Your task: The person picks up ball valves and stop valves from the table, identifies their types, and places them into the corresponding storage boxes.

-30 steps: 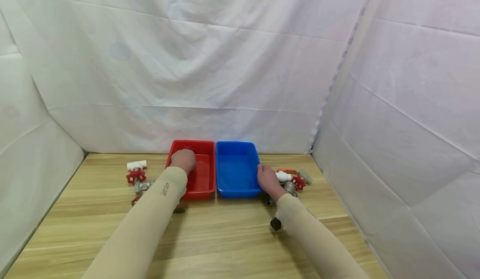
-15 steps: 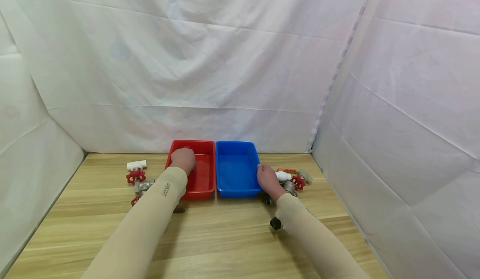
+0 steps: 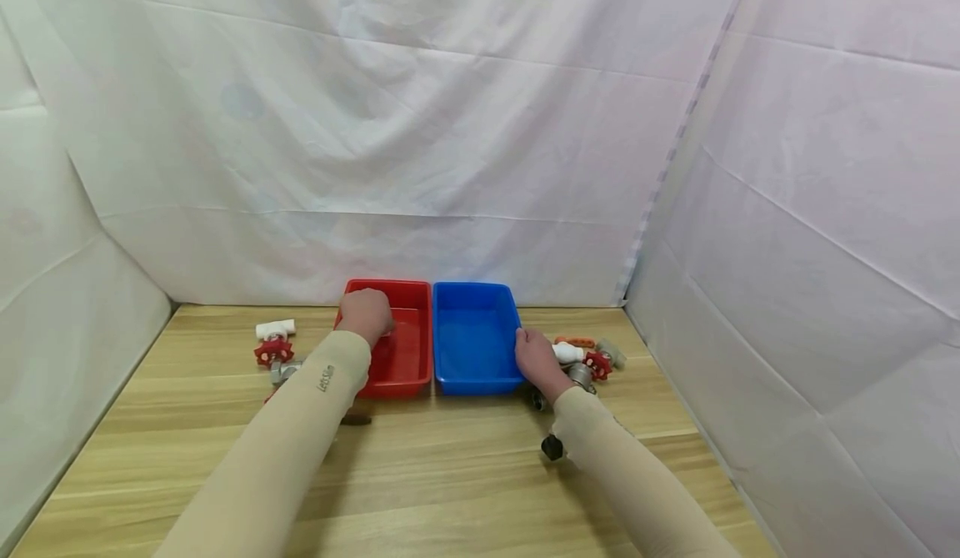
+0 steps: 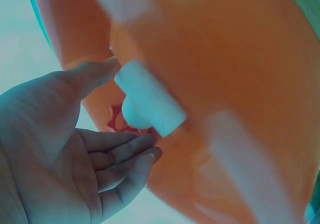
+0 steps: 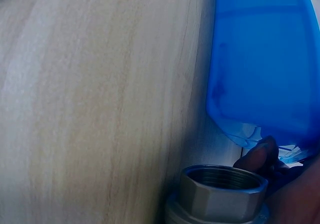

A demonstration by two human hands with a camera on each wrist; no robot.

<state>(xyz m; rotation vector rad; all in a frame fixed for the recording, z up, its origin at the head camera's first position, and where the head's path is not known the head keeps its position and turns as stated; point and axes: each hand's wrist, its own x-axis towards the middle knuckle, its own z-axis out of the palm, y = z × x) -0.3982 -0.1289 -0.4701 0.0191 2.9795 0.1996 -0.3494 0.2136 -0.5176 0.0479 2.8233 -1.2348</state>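
My left hand (image 3: 366,314) reaches into the red bin (image 3: 401,390). In the left wrist view its fingers are loosely bent and its thumb stands apart, beside a white valve (image 4: 152,98) with a red handwheel (image 4: 116,119). The valve lies against the bin's inner wall. At the right side of the blue bin (image 3: 480,387), my right hand (image 3: 537,359) grips the rim. A threaded metal fitting (image 5: 222,194) sits close below that hand in the right wrist view, where most of the hand is out of frame.
Left of the red bin lie a white valve with a red handwheel (image 3: 274,350) and a metal valve (image 3: 285,372), partly behind the sleeve. Right of the blue bin are a white fitting (image 3: 567,353), a red handwheel (image 3: 597,365) and an orange piece (image 3: 575,342). A black knob-like piece (image 3: 552,447) lies nearer.
My left hand has risen slightly within the red bin, and its forearm has shifted a little left. The right hand keeps its hold on the blue bin's rim.
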